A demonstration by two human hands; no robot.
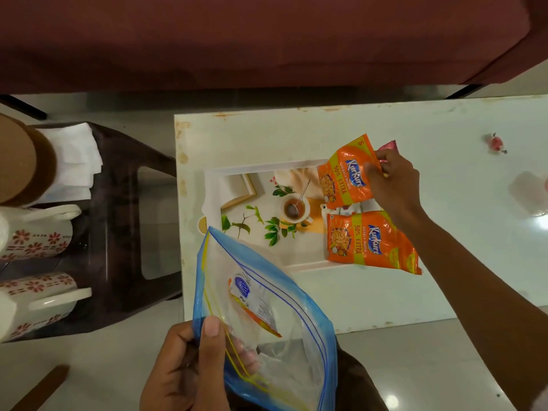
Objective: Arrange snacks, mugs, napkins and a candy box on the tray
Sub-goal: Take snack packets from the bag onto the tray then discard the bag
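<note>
A printed tray (255, 185) lies on the white table (444, 232). My right hand (391, 179) grips an orange Kurkure snack packet (344, 173) over the tray's far right corner, with a pink packet (388, 145) behind it. Another orange Kurkure packet (370, 241) lies on the tray's near right part, overlapping one more at the edge. My left hand (189, 366) holds a clear zip bag (267, 321) with a blue rim; one snack packet (252, 301) is inside. Two flowered mugs (35, 235) and white napkins (77, 161) sit on a stool at the left.
A dark plastic stool (118, 232) stands left of the table. A brown round container (20, 161) rests on it beside the napkins. A wrapped candy (496, 143) lies at the table's far right. A maroon sofa (267, 40) runs behind the table.
</note>
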